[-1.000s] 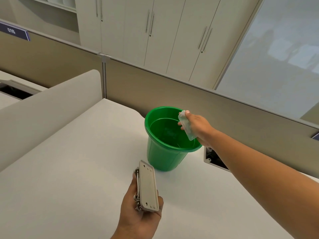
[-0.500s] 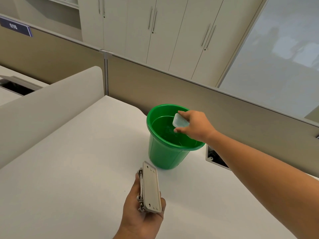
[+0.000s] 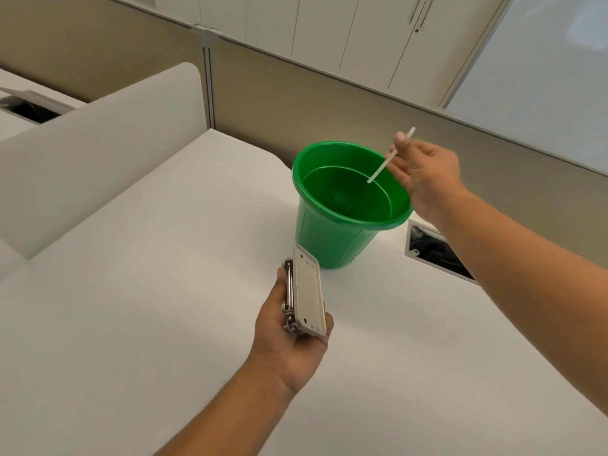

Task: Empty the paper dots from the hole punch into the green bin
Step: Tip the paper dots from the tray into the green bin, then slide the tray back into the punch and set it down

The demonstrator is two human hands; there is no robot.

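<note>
Over the green bin (image 3: 332, 238), right hand (image 3: 424, 174) closed in a pinch on the thin pale tray cover (image 3: 391, 155) taken off the hole punch, cover seen edge-on and tilted, lower end dipping inside the bin's rim. In front of the bin, nearer the body, left hand (image 3: 289, 337) wrapped around the hole punch (image 3: 304, 296), held on its side above the white desk (image 3: 131, 291), pale flat base turned to the camera, metal works against the palm. Inside the bin, perhaps a few specks on the bottom; too dim to call them paper dots.

Cover: probably light, flexible plastic, easy to bend or let slip, best pinched at the edges as here. Punch: likely heavy for its size, rigid, smooth metal; best gripped across the body with fingers clear of the lever and cutters. Dots weightless, prone to drift, so any tipping best done low over the bin's mouth.

Right of the bin, a cable opening (image 3: 437, 255) set in the desk. Behind the bin, a beige partition (image 3: 296, 93).
</note>
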